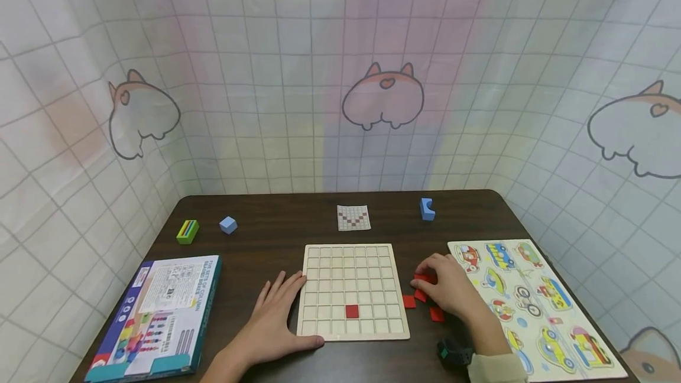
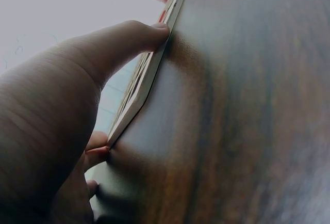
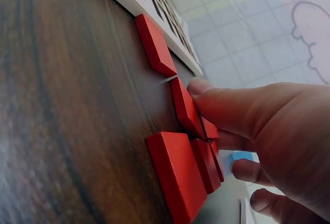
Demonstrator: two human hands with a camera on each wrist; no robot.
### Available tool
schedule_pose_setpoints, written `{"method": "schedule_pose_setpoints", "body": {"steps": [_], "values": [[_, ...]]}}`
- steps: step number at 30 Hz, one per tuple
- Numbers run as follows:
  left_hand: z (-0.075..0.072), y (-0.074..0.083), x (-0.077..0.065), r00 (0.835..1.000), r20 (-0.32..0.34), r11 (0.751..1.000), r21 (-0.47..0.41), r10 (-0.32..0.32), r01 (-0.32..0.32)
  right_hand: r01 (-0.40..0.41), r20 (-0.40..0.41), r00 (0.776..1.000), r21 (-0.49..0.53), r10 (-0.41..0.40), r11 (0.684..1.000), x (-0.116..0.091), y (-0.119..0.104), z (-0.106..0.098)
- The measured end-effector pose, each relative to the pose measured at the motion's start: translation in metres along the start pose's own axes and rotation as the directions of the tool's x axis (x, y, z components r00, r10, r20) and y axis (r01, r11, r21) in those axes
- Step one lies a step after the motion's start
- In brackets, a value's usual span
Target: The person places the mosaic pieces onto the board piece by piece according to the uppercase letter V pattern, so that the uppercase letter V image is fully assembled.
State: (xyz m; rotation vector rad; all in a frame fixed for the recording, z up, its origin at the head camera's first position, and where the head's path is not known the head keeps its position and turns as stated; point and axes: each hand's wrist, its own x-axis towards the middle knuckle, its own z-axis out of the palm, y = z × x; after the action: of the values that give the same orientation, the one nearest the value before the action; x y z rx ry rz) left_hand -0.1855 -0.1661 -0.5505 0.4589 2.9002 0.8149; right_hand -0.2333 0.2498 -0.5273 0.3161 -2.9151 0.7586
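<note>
A pale grid board (image 1: pixel 319 315) lies on the table, with one red square tile (image 1: pixel 352 311) in a cell of a lower row. My left hand (image 1: pixel 271 324) is spread at the board's near left corner. Its thumb rests on the near edge and its fingertips touch the left side. To the right of the board, my right hand (image 1: pixel 452 288) pinches a red tile (image 3: pixel 185 108) between thumb and forefinger, low over the table; the fingers partly hide it. Several loose red tiles lie around it, including one (image 1: pixel 409 302) by the board's right edge and another (image 1: pixel 437 314) nearer me.
Behind the board lies a small pattern card (image 1: pixel 353 218). A blue arch block (image 1: pixel 427 209), a blue cube (image 1: pixel 228 225) and a green striped block (image 1: pixel 187 232) stand at the back. A boxed set (image 1: pixel 154 318) lies left; a vehicle puzzle board (image 1: pixel 511 279) lies right.
</note>
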Motion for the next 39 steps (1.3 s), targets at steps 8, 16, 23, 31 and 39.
{"method": "schedule_pose_setpoints", "body": {"steps": [8,16,23,31,39], "values": [[0.001,0.0,-0.001,1.0,0.013,1.0,-0.009,-0.006,0.006,-0.092,0.021,0.996,0.033,0.092,0.995,0.0,-0.001,0.0],[0.001,0.002,-0.001,1.0,0.015,1.0,-0.019,0.001,-0.001,-0.104,0.001,0.995,0.076,0.104,0.992,-0.004,-0.004,-0.004],[0.001,0.002,0.0,1.0,0.012,1.0,-0.017,0.004,-0.003,-0.074,0.004,0.997,0.158,0.075,0.985,-0.002,-0.015,0.0],[0.002,0.0,0.0,1.0,0.011,1.0,-0.015,0.0,0.0,-0.035,0.0,0.999,0.185,0.035,0.982,0.003,-0.04,0.009],[0.0,-0.002,0.0,1.0,0.009,1.0,-0.009,-0.004,0.004,-0.015,0.02,1.0,0.177,0.012,0.984,0.009,-0.062,0.017]]}}
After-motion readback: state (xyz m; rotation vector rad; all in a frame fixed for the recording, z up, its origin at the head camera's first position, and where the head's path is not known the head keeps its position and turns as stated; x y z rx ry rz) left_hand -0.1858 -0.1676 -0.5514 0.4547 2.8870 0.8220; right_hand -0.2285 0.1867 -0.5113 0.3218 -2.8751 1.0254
